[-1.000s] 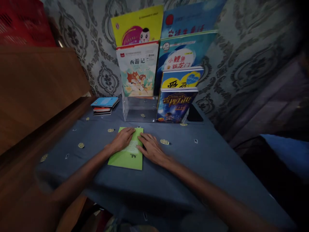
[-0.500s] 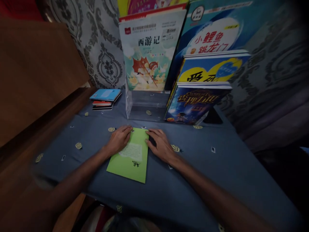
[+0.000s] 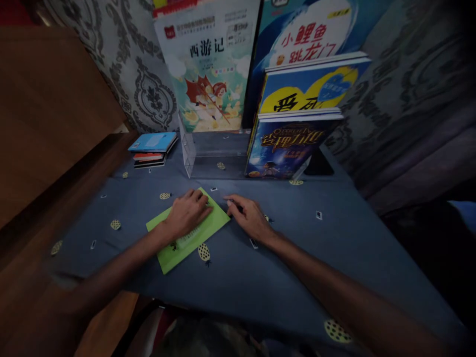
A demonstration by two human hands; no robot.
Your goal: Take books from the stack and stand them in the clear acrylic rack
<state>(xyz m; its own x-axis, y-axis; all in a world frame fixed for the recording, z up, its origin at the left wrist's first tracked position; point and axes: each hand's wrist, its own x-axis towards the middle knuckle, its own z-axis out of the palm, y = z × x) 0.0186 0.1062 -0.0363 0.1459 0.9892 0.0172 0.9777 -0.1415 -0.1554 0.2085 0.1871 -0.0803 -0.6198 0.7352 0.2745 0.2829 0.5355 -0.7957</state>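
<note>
The fingers (image 3: 201,199) of the left hand (image 3: 188,214) lie flat and a little spread on a thin green booklet (image 3: 186,233). They do not grip it; the palm presses on the middle of its cover. The booklet lies flat on the blue tablecloth (image 3: 334,248), turned at an angle, with 1 corner pointing toward the right hand (image 3: 250,218). The right hand rests on the cloth just beside that corner. Its fingers are stretched out and loosely open, and the fingertips (image 3: 229,202) are very near the edge of the booklet; I cannot tell if they touch it. This hand holds nothing.

The cloth has small round yellow patterns, and 1 of them (image 3: 203,252) shows just beside the lower edge of the booklet.

Behind the hands stands a clear plastic holder (image 3: 211,156). Its front part on the left side holds no book. On the right side of it a dark blue book (image 3: 286,148) leans upright, and behind that stands a blue and yellow book (image 3: 308,89). Higher at the back are a pale book with a red figure (image 3: 208,69) and a blue book with red letters (image 3: 305,34).

To the left of the holder, well apart from the hands, lies a small stack of books (image 3: 152,148) with a light blue 1 on top. A wooden board (image 3: 48,109) stands along the left side, and patterned wallpaper (image 3: 145,94) covers the wall behind.
</note>
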